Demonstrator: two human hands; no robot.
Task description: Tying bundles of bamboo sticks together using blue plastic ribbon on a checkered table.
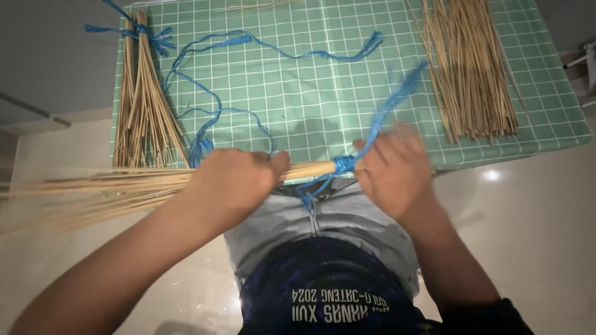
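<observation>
The left hand (233, 180) closes its fingers around a light, stiff broom-stick bundle (124, 189) at the bench's (546, 124) six o'clock edge; the right hand (394, 170), blurred, probably pinches slippery blue raffia string (379, 121).

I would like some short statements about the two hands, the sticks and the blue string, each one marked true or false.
1. The left hand grips a bundle of thin sticks lying sideways. True.
2. The right hand holds scissors. False: it pulls a blue string, and no scissors show.
3. Blue string is wound around the bundle's end. True.
4. The mat is plain red. False: it is green with a white grid.
5. A tied bundle lies on the mat's left side. True.
6. The loose sticks at the right are tied with string. False: no string shows on them.
</observation>
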